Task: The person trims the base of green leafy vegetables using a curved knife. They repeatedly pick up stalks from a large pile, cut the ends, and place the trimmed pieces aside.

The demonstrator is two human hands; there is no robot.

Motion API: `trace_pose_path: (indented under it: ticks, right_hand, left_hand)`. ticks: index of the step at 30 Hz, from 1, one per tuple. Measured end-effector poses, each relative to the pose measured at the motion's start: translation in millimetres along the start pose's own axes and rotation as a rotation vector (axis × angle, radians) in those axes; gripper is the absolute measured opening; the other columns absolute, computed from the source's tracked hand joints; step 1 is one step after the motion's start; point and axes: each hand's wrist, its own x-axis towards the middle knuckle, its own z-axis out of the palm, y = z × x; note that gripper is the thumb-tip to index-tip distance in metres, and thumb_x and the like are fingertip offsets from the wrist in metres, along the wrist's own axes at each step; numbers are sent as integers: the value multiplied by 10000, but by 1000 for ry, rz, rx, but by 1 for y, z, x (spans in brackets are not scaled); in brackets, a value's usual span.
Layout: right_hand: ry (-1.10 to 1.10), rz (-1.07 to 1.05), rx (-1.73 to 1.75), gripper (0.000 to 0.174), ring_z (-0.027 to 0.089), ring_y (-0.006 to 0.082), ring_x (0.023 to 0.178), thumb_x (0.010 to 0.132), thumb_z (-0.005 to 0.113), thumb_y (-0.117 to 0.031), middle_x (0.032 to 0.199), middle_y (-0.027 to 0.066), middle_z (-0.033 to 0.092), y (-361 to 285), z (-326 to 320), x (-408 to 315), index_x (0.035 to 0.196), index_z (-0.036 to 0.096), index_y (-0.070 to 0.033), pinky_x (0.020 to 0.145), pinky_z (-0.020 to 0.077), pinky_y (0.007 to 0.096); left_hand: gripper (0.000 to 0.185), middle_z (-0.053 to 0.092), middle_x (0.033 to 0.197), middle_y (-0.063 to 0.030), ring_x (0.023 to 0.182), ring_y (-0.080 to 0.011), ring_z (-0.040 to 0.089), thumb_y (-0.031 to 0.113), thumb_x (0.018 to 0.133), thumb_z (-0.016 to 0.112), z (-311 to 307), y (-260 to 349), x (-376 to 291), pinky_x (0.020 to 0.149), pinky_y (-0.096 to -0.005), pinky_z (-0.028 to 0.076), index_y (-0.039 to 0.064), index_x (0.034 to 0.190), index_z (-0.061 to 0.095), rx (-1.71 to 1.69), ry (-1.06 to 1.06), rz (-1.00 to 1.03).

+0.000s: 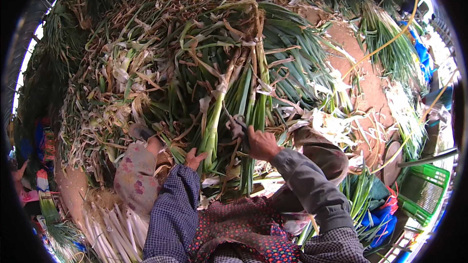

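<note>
My left hand [194,159] is low in the middle, thumb and a finger spread, beside a thick Welsh onion stalk [211,135]. Whether its lower fingers grip the stalk or the leaves there is hidden. My right hand [262,144] is closed around the handle of a dark tool [238,127] with a thin nozzle, which looks like an air blow gun. The nozzle points up and left, close to the stalk. Other long onion stalks [260,109] with brown, dry outer leaves stretch away in front of me, just beyond the right hand.
Leaf waste [120,69] is heaped to the left and ahead. Peeled white onions with roots [115,226] lie at lower left. A yellow hose [382,48] crosses the right side. At far right is a green plastic crate [420,193]. Unpeeled green onions [292,54] spread ahead.
</note>
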Motion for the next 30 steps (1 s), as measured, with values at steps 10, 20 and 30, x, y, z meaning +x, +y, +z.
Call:
trace_pose_path:
  ticks: [10,20,30]
  right_hand:
    - [40,153,-20,380,633,414,805,702,558,-149,826,236,633,30,-40,103,1002,432,47,710,486,482]
    - [57,305,69,363,637,395,875,730,566,-146,935,242,641,60,-73,161,1013,454,53,756,490,453]
    - [142,271,162,515,619,412,802,706,675,-313,847,221,628,87,-59,132,1044,467,15,712,477,477]
  left_hand:
    - [791,354,1417,-179,1263,-371,379,90,743,635,17,86,7,1075,-435,329,117,1439,260,964,16,391]
    - [683,508,1235,-250,1101,-389,536,300,766,725,68,117,59,919,-450,486,71,1308,380,899,33,190]
    - [504,611,919,-211,855,-362,616,182,686,718,12,83,-19,758,-406,505,37,1112,491,567,81,450]
